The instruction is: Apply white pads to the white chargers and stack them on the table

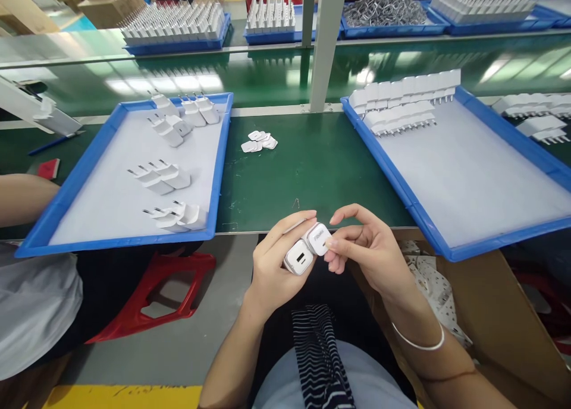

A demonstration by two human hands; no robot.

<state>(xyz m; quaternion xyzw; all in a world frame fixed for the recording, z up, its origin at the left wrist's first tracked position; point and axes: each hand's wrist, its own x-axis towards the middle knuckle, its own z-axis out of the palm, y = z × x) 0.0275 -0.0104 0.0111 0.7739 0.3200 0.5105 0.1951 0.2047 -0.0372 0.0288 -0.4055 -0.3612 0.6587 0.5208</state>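
Two white chargers are in my left hand (pixel 274 266), side by side with their port faces turned up. The nearer charger (pixel 298 258) shows a dark port and a smaller slot. On the other charger (pixel 317 238) there is faint grey lettering, and the thumb and fingertips of my right hand (pixel 361 242) touch its edge. My left fingers wrap round both chargers, with a thin white piece showing between them. Past my hands, a small pile of flat white pieces (pixel 260 141) lies on the green table (pixel 285 183).
A blue-rimmed tray (pixel 217 177) with several plugs stands left; another tray (pixel 379 153) with plug rows stands right. Further trays line a raised shelf behind a metal post (pixel 328 46). A person's arm (pixel 27 200) is at far left, near a red stool (pixel 178 290). An open cardboard box (pixel 499 314) is below right.
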